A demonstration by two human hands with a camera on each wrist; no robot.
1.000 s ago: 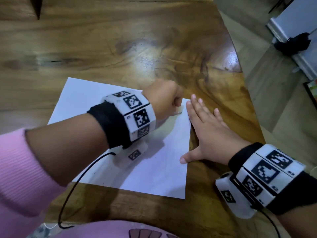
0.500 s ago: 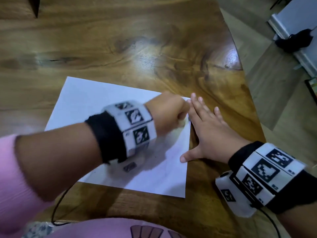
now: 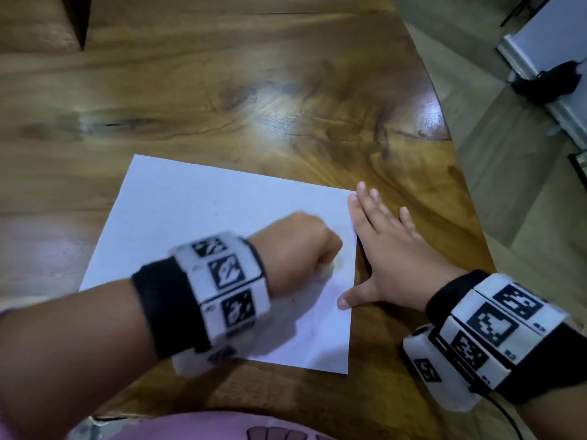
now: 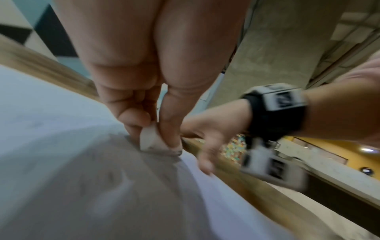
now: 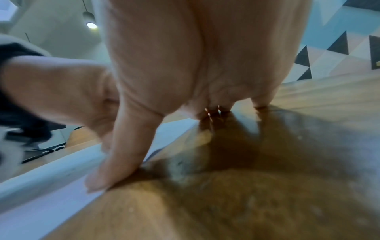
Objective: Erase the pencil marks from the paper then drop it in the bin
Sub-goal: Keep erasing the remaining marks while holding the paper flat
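1. Head view shows the whole white paper (image 3: 203, 242) lying flat near the bench's (image 3: 222, 90) right edge, with the left hand (image 3: 295, 246) balled into a fist over the sheet's right part; what it holds is hidden there
2. Left wrist view reveals it: thumb and fingers (image 4: 131, 104) pinch a small white eraser (image 4: 151, 139), its smudged lower end touching the paper (image 4: 41, 113)
3. Right wrist view alone shows the right hand (image 5: 185, 65) from beneath, its thumb tip on the paper's (image 5: 51, 191) right edge, fingertips on bare wood
4. Right hand (image 3: 384, 255) grip is spread flat, straddling the sheet's right edge, holding nothing
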